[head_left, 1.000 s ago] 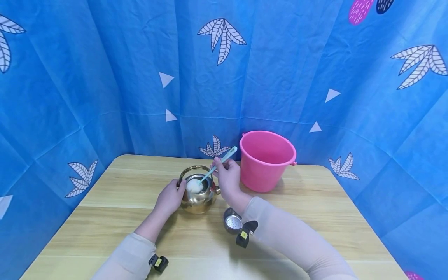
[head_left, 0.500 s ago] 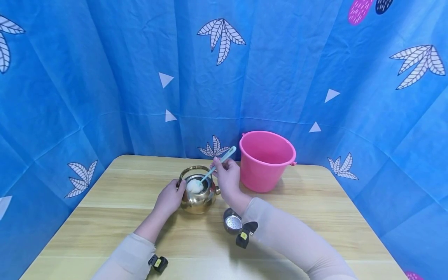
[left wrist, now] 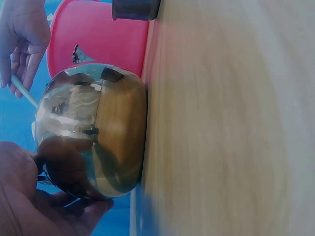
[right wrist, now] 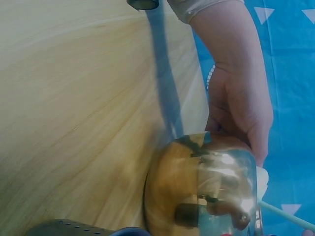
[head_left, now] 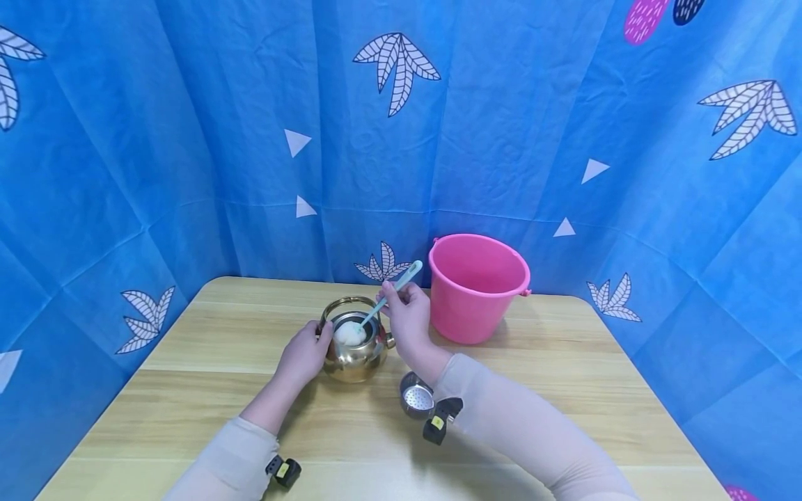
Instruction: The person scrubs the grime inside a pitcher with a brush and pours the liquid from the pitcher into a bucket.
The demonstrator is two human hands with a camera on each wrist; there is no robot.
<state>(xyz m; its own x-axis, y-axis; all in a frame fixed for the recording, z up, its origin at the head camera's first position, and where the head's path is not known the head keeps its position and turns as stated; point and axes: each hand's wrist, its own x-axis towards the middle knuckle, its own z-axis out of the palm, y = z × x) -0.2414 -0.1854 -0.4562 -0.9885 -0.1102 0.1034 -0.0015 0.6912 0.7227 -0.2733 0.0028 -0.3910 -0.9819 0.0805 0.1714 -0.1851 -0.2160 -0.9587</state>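
A shiny gold kettle (head_left: 356,365) stands lidless on the table, its hoop handle (head_left: 348,300) raised and its short spout to the right. My left hand (head_left: 303,355) holds the kettle's left side; in the left wrist view its fingers (left wrist: 96,214) curl against the round body. Above the opening, my right hand (head_left: 410,323) pinches the pale green handle (head_left: 407,276) of a sponge brush. Its white head (head_left: 349,335) sits in the kettle's mouth, and also shows as a white edge (right wrist: 263,181) over the rim in the right wrist view.
A pink bucket (head_left: 470,313) stands at the back right, close to my right hand. Under my right forearm lies a metal strainer cup (head_left: 416,396) with a perforated face. Blue patterned curtain (head_left: 376,174) surrounds the wooden table (head_left: 213,348) at the back and sides.
The brush handle and white head have shifted very slightly in the kettle's mouth. Both hands and the kettle stay nearly in place.
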